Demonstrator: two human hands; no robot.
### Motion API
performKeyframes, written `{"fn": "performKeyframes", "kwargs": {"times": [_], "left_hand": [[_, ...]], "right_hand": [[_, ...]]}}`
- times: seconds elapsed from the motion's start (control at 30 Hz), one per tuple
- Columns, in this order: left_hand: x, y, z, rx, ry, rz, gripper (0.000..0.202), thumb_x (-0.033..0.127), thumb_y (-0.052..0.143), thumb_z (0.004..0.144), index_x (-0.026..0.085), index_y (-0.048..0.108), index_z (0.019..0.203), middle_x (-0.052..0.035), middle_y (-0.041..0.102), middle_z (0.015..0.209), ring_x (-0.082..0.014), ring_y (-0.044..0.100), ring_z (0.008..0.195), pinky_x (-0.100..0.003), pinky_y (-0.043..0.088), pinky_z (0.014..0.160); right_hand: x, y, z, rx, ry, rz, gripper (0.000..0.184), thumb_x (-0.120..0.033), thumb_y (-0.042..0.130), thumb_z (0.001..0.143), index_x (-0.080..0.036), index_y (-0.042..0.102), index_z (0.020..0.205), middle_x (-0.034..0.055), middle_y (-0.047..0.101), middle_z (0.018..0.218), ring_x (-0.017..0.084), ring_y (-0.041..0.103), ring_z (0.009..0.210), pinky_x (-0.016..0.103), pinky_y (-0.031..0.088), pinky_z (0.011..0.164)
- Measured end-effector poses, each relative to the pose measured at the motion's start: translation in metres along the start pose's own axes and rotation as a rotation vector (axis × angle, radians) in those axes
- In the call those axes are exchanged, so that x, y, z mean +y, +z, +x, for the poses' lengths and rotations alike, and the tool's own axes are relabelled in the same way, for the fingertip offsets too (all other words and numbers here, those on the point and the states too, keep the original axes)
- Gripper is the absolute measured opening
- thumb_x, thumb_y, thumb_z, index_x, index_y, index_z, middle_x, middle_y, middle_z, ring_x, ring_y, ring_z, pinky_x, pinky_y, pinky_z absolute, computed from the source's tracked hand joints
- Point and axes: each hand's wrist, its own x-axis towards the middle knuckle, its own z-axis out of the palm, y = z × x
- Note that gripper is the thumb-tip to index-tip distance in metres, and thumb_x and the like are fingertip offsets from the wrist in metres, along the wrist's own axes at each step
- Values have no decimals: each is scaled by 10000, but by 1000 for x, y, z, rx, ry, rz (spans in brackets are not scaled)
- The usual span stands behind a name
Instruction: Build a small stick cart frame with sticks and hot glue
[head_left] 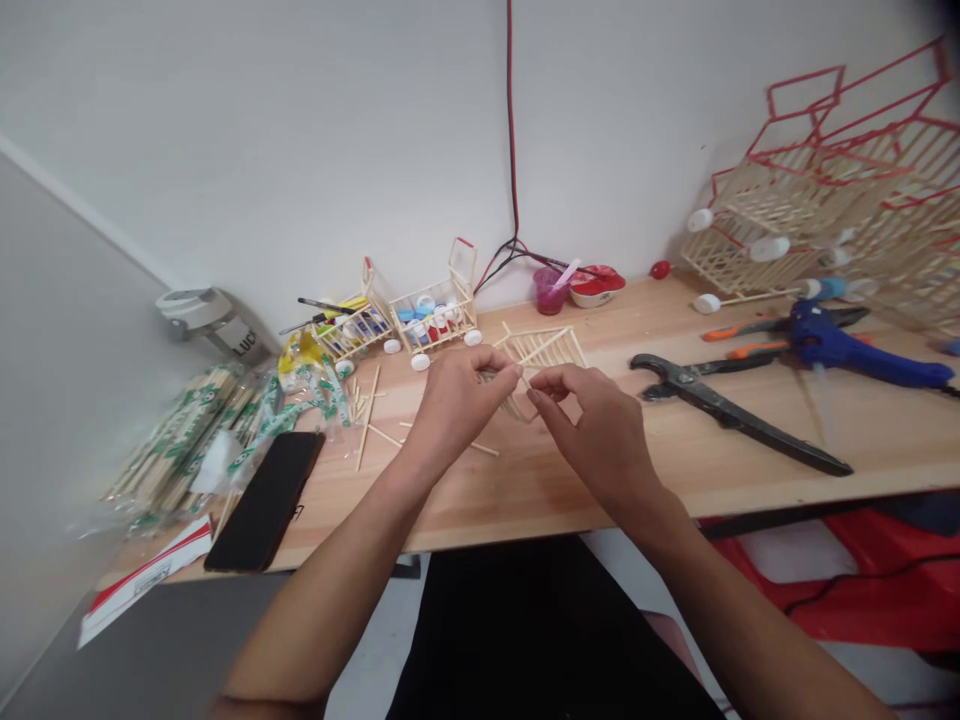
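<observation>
My left hand (pixel 457 395) and my right hand (pixel 592 420) meet over the middle of the wooden table (pixel 525 480), fingertips almost touching. Both pinch a small frame of thin wooden sticks (pixel 544 350) that rests on the table just beyond them. The left fingers are curled round one stick at the frame's near left side. The right thumb and forefinger are pressed together at the frame's lower edge. Loose sticks (pixel 367 420) lie to the left of my left hand.
Two small stick carts with white wheels (pixel 420 320) stand at the back. Black pliers (pixel 735 415), a blue glue gun (pixel 855 350), a black phone (pixel 266 500), packs of chopsticks (pixel 187 440), a pink cup (pixel 550 290) and larger red-edged stick baskets (pixel 817 200) surround the work.
</observation>
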Motion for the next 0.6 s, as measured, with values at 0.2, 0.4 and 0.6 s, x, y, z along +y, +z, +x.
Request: {"fn": "performKeyframes", "kwargs": {"times": [0.2,0.4,0.6], "left_hand": [[1,1,0,-3,-19,-15,146,214,623,806,144,694,698,-33,706,731,-160,643,753,-259,493,700],[1,1,1,-5,-15,-4,153,191,626,789,144,678,653,-32,710,730,-161,645,751,-262,493,703],[-1,0,1,20,-44,1,160,216,652,785,147,689,645,-19,700,687,-150,625,688,-253,468,650]], "right_hand": [[0,2,-2,-7,-29,-22,84,-235,626,886,-202,649,812,12,685,770,191,613,767,332,398,749],[-2,-1,0,-24,-17,0,100,-255,617,888,-210,672,818,18,705,791,191,620,774,329,401,746],[12,-18,-6,45,184,67,210,-360,550,926,-204,661,839,22,699,808,166,609,736,304,412,704]]}}
